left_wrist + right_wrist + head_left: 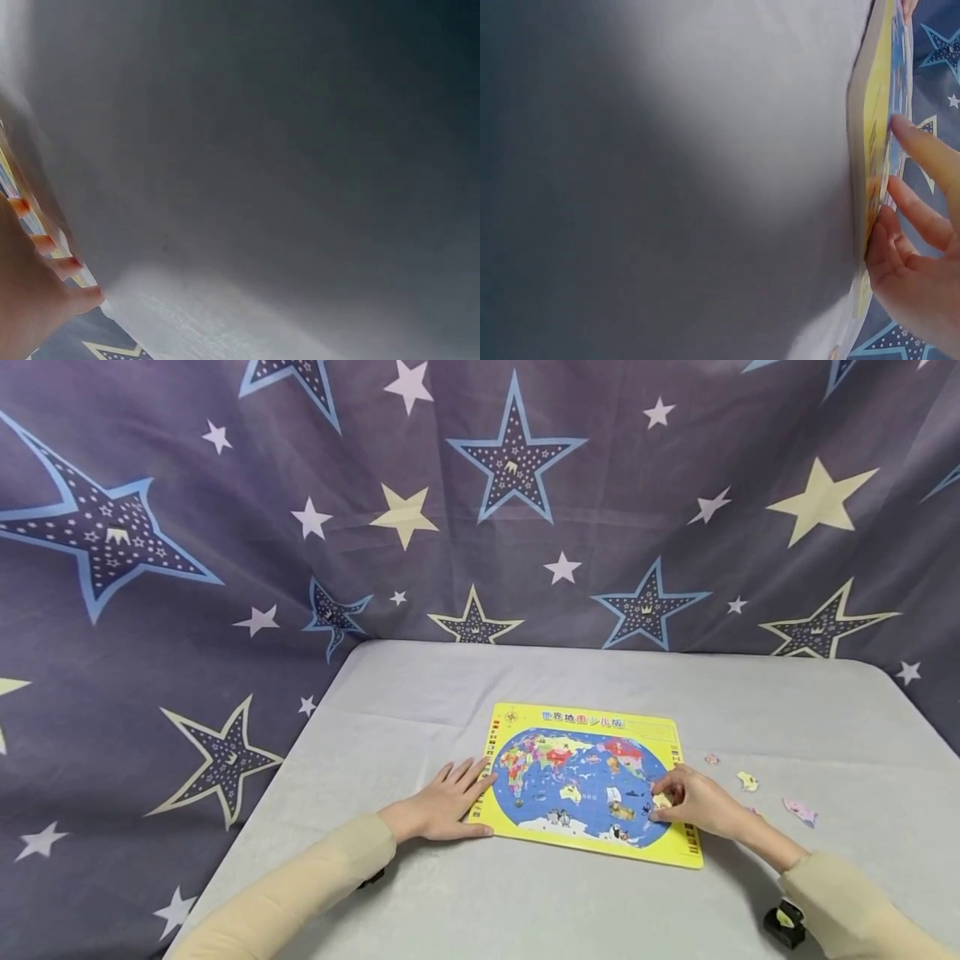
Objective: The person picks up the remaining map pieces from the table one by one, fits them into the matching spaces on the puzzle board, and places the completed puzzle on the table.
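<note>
A yellow-bordered world map puzzle board (585, 840) lies flat on the table, its blue oval filled with coloured continents and animals. Along its left edge rests my left hand (447, 803), fingers spread and fairly straight, fingertips on the border. At the right side of the oval, my right hand (701, 802) pinches a pale yellow puzzle piece (662, 802) between thumb and fingers, close over the board. The right wrist view shows the right hand's fingers (922, 214) at the board's edge; the left wrist view catches only part of the left hand (37, 285).
Right of the board lie loose pieces: a small pink one (712, 759), a pale yellow one (747, 781) and a larger pink one (799, 812). Another is partly hidden by the right hand. A star-patterned curtain (480, 552) hangs behind the grey-covered table (420, 693).
</note>
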Demonstrator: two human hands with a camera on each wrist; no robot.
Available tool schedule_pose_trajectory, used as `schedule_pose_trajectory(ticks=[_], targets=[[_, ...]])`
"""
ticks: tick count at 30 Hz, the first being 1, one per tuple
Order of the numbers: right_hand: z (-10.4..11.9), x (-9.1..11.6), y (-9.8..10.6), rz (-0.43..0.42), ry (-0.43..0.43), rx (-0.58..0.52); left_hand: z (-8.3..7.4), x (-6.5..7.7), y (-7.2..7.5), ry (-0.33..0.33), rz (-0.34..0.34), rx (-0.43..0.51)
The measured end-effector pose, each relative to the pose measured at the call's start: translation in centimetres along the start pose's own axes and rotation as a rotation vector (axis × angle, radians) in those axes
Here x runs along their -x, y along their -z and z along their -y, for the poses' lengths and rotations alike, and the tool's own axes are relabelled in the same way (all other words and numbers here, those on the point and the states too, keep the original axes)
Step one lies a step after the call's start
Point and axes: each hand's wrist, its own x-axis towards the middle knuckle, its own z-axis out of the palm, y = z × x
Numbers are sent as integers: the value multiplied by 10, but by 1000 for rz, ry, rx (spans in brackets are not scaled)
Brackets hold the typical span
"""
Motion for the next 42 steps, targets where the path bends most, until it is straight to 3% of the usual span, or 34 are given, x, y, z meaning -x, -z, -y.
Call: schedule_pose_trajectory(ticks=[16,23,35,42], targets=[[4,2,-8,-44,-1,71,0,-1,2,7,14,-7],[-1,2,-8,-63,-23,54,0,-1,1,0,9,-6],[-7,8,-5,-61,55,-11,-1,0,0,1,12,-13],[-11,8,-1,-36,56,-101,1,-1,1,7,16,-20]])
